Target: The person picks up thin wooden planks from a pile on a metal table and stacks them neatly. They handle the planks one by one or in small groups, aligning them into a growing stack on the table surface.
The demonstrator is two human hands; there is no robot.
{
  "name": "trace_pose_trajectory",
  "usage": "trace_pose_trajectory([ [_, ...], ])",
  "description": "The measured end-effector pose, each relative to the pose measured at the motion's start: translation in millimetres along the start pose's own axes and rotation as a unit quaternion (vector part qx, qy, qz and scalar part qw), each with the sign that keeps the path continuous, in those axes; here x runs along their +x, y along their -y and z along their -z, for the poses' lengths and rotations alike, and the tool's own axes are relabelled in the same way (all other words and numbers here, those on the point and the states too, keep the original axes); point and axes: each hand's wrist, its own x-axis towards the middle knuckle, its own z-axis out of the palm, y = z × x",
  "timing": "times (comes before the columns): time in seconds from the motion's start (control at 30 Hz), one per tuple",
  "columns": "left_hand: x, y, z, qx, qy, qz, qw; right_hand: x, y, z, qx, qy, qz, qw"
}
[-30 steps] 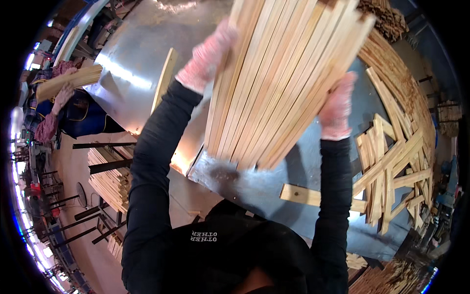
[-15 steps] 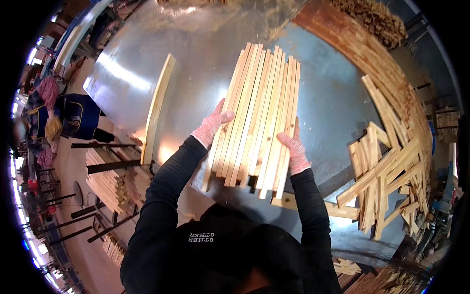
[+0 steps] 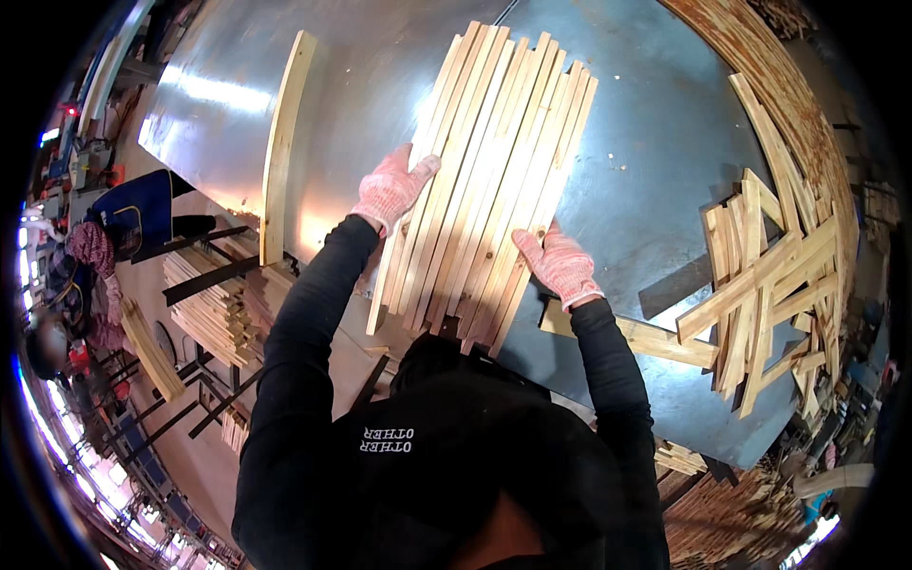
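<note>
A row of long, narrow pale wooden strips (image 3: 484, 161) lies side by side in front of me, pointing away over the metal table. Their far ends are uneven, and their near ends reach my body. My left hand (image 3: 391, 188), in a pinkish knit glove, presses the row's left side with the thumb over the top. On the right side, lower down, my right hand (image 3: 560, 264) in a matching glove grips the row, thumb on top. The fingers of both hands are partly hidden beyond the wood.
A single plank (image 3: 285, 152) lies on the metal table (image 3: 655, 190) to the left. At the right is a jumbled heap of wooden pieces (image 3: 760, 285), with one board (image 3: 665, 344) reaching toward my right forearm. Stacked strips (image 3: 204, 304) rest on a rack beside a co-worker (image 3: 90, 252).
The view has shifted, so the table's contents appear higher. The strips are slightly closer to my body, still between both hands. A plank now shows by the co-worker's hand.
</note>
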Motion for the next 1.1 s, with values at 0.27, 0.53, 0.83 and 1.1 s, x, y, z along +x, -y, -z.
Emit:
trace_pose_trajectory([
  [0.27, -135, -32, -79, 0.076, -0.25, -0.276, 0.925, 117, 30, 159, -0.025, -0.369, 0.151, 0.917],
  [0.53, -130, -48, -112, 0.103, -0.248, -0.221, 0.937, 207, 63, 174, -0.088, -0.268, 0.057, 0.958],
  [0.83, -132, -62, -96, 0.083, -0.204, -0.198, 0.955, 233, 48, 196, -0.233, -0.212, 0.119, 0.942],
  [1.1, -149, -75, -77, 0.091, -0.026, -0.147, 0.985, 143, 82, 220, 0.484, -0.274, 0.229, 0.799],
])
